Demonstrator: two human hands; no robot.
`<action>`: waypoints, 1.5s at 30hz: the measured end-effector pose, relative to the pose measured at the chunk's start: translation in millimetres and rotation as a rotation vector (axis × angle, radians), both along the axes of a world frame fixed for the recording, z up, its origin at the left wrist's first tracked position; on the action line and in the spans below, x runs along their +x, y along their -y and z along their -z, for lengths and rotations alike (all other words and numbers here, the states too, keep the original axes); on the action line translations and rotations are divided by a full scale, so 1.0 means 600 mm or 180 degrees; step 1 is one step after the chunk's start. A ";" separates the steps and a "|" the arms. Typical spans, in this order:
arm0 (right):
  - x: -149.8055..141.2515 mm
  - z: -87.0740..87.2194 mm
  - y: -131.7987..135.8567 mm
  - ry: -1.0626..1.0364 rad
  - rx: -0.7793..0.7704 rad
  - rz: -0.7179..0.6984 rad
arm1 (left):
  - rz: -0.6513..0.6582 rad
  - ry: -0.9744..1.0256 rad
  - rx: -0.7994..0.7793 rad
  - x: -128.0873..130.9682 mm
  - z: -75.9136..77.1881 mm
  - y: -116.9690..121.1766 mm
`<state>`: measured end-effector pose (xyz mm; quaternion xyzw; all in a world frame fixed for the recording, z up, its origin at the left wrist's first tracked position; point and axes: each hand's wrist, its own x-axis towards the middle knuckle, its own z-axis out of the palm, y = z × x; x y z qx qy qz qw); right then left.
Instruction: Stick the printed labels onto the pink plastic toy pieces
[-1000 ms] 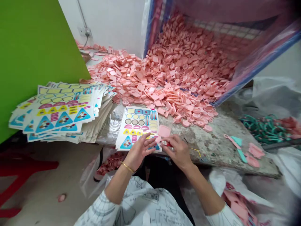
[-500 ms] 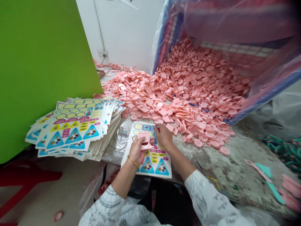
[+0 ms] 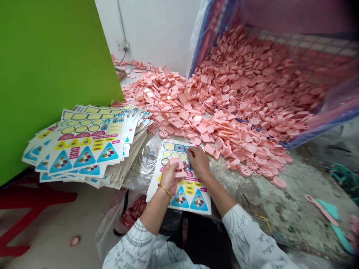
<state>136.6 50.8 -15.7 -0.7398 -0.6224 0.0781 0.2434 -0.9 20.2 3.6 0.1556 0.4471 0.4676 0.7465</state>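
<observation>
As the left hand (image 3: pixel 169 178) grips the light, stiff pink plastic piece (image 3: pixel 177 167) by its edges, the right hand's fingers (image 3: pixel 193 151) pinch at the sticker sheet (image 3: pixel 171 146).

A green panel (image 3: pixel 47 74) rose at nine o'clock and met a white wall (image 3: pixel 151 33) at twelve, where a socket (image 3: pixel 123 46) sat with a thin cable trailing down from it. A blue-edged plastic sheet (image 3: pixel 209 28) hung at one o'clock, and a stained concrete bench (image 3: pixel 291 216) ran toward four o'clock. At eight o'clock, red plastic stool legs (image 3: pixel 36 201) stood on the tan floor (image 3: pixel 56 228).
</observation>
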 end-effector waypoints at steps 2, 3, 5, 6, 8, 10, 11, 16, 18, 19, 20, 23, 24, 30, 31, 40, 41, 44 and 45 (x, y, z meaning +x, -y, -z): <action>0.004 -0.001 0.002 -0.0110 -0.0013 -0.0066 | 0.0034 -0.0039 -0.0020 0.000 0.001 -0.001; 0.007 -0.002 0.002 -0.0158 -0.0039 -0.0094 | 0.0047 -0.0047 -0.0025 0.000 0.001 -0.001; 0.011 -0.003 0.000 -0.0232 -0.0091 -0.0123 | 0.0056 -0.0045 -0.0023 0.000 0.001 -0.001; 0.012 -0.005 -0.002 -0.0260 -0.0119 -0.0113 | 0.0054 -0.0039 -0.0017 0.001 0.001 -0.002; 0.011 -0.008 -0.008 -0.0315 -0.0221 -0.0019 | 0.0061 -0.0028 0.0003 0.001 0.002 -0.002; 0.005 -0.011 -0.017 -0.0389 -0.0387 0.0126 | 0.0084 -0.0036 0.0033 0.002 0.004 -0.003; 0.000 -0.013 -0.021 -0.0414 -0.0475 0.0209 | 0.0096 -0.0048 0.0048 0.002 0.006 -0.003; -0.018 -0.023 -0.040 -0.0389 -0.0624 0.0449 | 0.0117 -0.0065 0.0047 0.002 0.013 -0.002; -0.013 -0.024 -0.042 -0.0292 -0.0369 0.0409 | 0.0123 -0.0023 0.0038 0.001 0.013 -0.002; -0.009 -0.023 -0.041 -0.0197 -0.0215 0.0383 | 0.0115 0.0000 0.0037 0.001 0.014 -0.001; -0.004 -0.022 -0.040 -0.0077 -0.0093 0.0352 | 0.0104 0.0021 0.0038 0.001 0.014 -0.001; 0.007 -0.014 -0.034 0.0217 0.0012 0.0218 | 0.0082 0.0019 0.0043 0.001 0.015 -0.001; 0.009 -0.011 -0.032 0.0258 0.0009 0.0154 | 0.0086 0.0011 0.0045 0.001 0.015 -0.001; 0.008 0.009 -0.026 0.0199 0.0162 0.0017 | 0.0137 -0.0015 0.0127 0.002 0.016 0.000; 0.008 0.011 -0.025 0.0136 0.0186 0.0002 | 0.0151 -0.0035 0.0130 0.001 0.016 0.000; 0.018 0.012 -0.019 -0.0256 0.0129 -0.0184 | 0.0165 0.0000 0.0097 -0.001 0.015 -0.001; 0.018 0.012 -0.019 -0.0275 0.0136 -0.0215 | 0.0149 0.0017 0.0095 -0.001 0.014 -0.001; 0.014 0.008 -0.018 -0.0291 0.0112 -0.0208 | 0.0136 0.0017 0.0090 -0.001 0.014 0.000; 0.012 0.005 -0.020 -0.0270 0.0061 -0.0138 | 0.0145 0.0008 0.0091 -0.001 0.014 0.000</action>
